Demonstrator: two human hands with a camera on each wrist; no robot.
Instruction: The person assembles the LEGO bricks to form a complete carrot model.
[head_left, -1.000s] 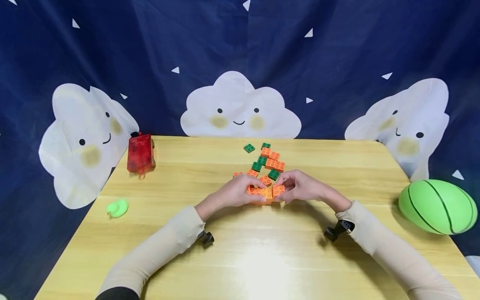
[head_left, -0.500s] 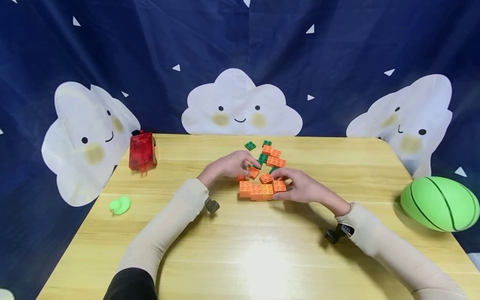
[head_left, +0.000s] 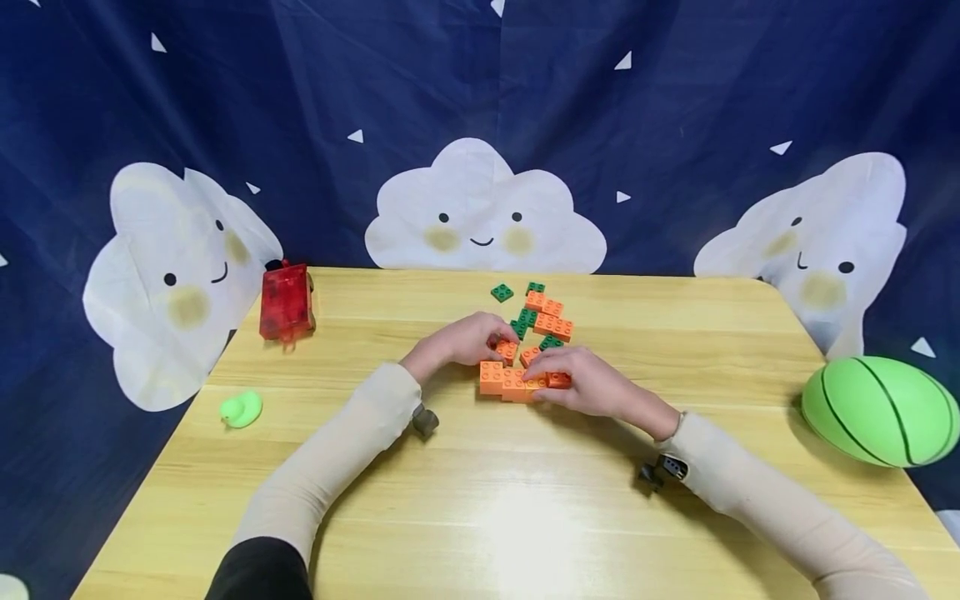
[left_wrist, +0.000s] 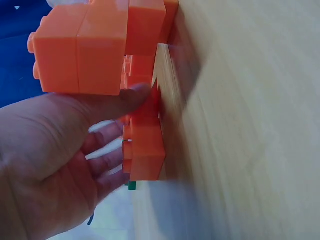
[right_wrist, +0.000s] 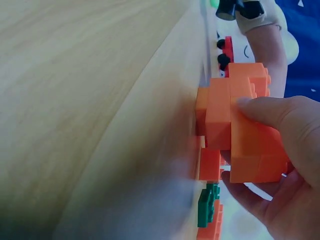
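An assembly of joined orange toy building bricks [head_left: 491, 381] stands at the middle of the table. My right hand [head_left: 583, 382] holds its right part, the thumb [right_wrist: 265, 110] lying against the near face and the fingers behind, as the right wrist view shows. Just behind the assembly, my left hand [head_left: 471, 340] grips a loose orange brick [head_left: 507, 351]. In the left wrist view its thumb presses that brick's side [left_wrist: 148, 150], with the fingers beyond. Another orange brick [head_left: 529, 356] lies between the hands, partly covered by the right one.
Green bricks [head_left: 502, 292] and orange bricks [head_left: 553, 324] lie scattered behind the hands. A red toy vehicle [head_left: 287, 302] stands at the back left, a green rubber duck [head_left: 242, 409] at the left edge. A green ball [head_left: 879, 411] sits on the right.
My left hand has let go of the assembly and moved back to grip a loose orange brick. My right hand has shifted slightly left along the assembly.
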